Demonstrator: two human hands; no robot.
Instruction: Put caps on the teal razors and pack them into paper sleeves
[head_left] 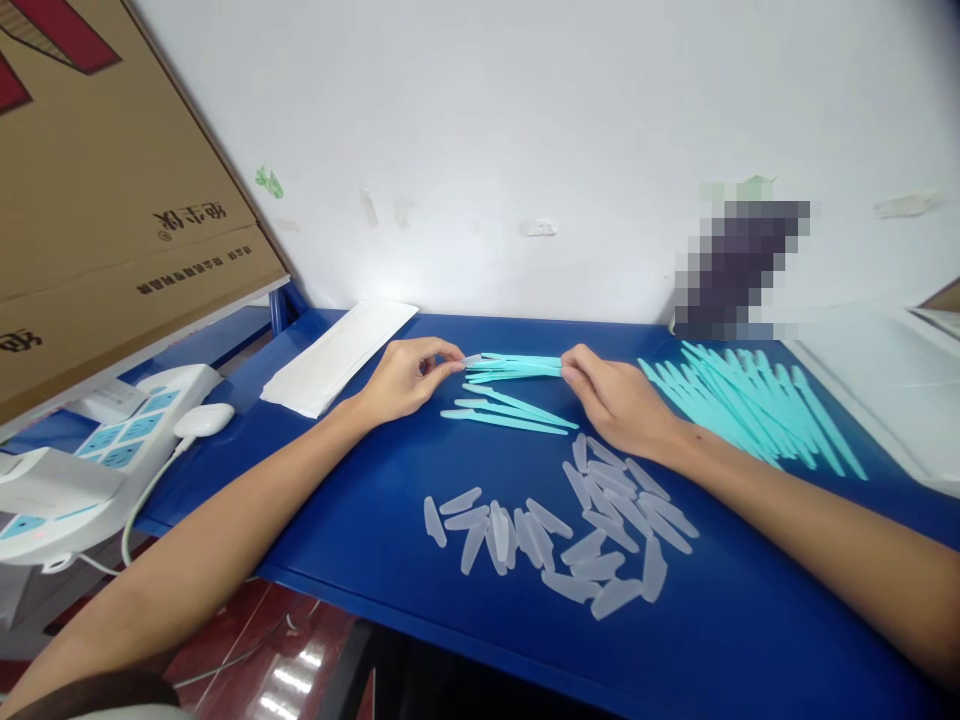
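My right hand [611, 395] is closed around the handle ends of several turquoise eyebrow razors [517, 367], which point left above the table. At their far end my left hand [412, 378] pinches a translucent blade cap [472, 360] at the tip of one razor; how far the cap sits on the blade is too small to tell. Below the bundle a few loose razors [510, 421] lie on the blue table [360, 530]. Many loose translucent caps [551, 515] are spread nearer me. A big pile of turquoise razors [750, 410] lies right of my right hand.
A flat white packet [341, 355] lies behind my left forearm. At the left are a white power strip [124, 440] with a plug and cables, and a large cardboard box [97, 180]. A whitish translucent sheet or bag [885, 385] lies at the right. A white wall [480, 130] backs the table.
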